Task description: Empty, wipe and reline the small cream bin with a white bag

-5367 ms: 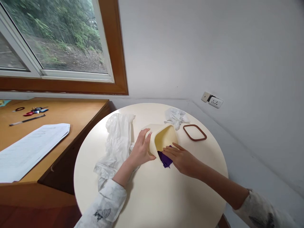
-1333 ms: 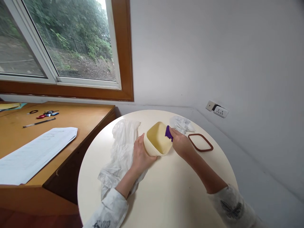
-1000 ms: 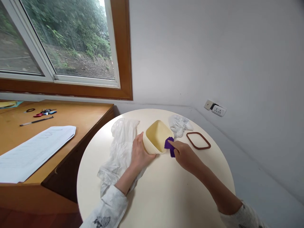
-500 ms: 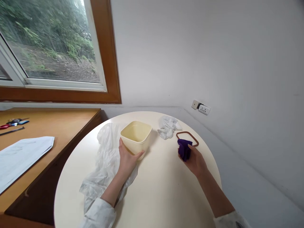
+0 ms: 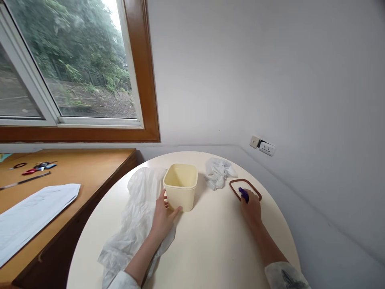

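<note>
A cream plastic bin (image 5: 181, 196) stands upright on the round table, its open top towards me. My left hand (image 5: 163, 216) holds its lower left side, with the thumb on the front and the fingers round the side. Farther right, my right hand (image 5: 252, 206) is closed on a bunched purple cloth (image 5: 244, 195), most of it hidden by the fingers. That hand is over the near part of a brown rounded-square ring (image 5: 253, 187) lying on the table. I cannot tell whether the cloth touches the ring.
A clear plastic bag (image 5: 136, 212) lies spread left of the bin, partly under my left arm. A crumpled white bag (image 5: 218, 172) sits behind, near the wall. The round table (image 5: 207, 257) adjoins a wooden desk (image 5: 99, 164) with papers (image 5: 39, 208) and small items.
My right hand has moved the purple cloth onto the brown ring's area. The bin has turned and tilted upright, and my left hand sits lower on it. The view has shifted slightly.
</note>
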The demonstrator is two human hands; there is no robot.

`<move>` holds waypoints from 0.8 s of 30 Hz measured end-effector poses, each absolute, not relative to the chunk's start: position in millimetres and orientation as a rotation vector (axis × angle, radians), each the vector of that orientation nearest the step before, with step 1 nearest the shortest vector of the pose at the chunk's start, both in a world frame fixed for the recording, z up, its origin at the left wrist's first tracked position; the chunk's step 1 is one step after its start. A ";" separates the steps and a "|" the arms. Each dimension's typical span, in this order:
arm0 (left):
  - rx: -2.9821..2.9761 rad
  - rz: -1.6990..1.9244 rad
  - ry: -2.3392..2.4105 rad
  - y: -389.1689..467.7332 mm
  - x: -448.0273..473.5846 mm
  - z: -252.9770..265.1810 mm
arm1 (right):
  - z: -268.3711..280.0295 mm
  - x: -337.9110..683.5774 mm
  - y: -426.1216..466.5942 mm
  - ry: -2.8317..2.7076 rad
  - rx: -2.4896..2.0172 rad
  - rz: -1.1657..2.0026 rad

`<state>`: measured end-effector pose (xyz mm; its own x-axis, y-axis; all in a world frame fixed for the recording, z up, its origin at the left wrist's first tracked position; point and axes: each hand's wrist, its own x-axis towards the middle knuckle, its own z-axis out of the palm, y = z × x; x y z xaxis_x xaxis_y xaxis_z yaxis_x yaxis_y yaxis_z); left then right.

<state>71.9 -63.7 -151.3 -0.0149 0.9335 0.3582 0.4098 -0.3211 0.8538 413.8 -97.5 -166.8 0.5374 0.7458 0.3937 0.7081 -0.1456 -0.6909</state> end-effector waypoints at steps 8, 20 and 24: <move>1.756 1.192 1.417 -67.4 74.4 -149.1 | -168.4 411.7 -99.5 -1.420 -2.097 -0.029; 1.715 1.186 1.197 -82.7 78.1 -132.7 | -153.5 378.0 -113.2 -1.554 -2.212 0.100; 1.513 1.187 1.142 -84.1 79.4 -132.9 | -147.3 342.6 -125.1 -1.588 -2.146 0.281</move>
<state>79.4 -84.1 -132.9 0.1229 0.9761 0.1795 0.1413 -0.1962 0.9703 342.6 -125.1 -147.3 0.3154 0.9434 0.1024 0.8510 -0.2335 -0.4704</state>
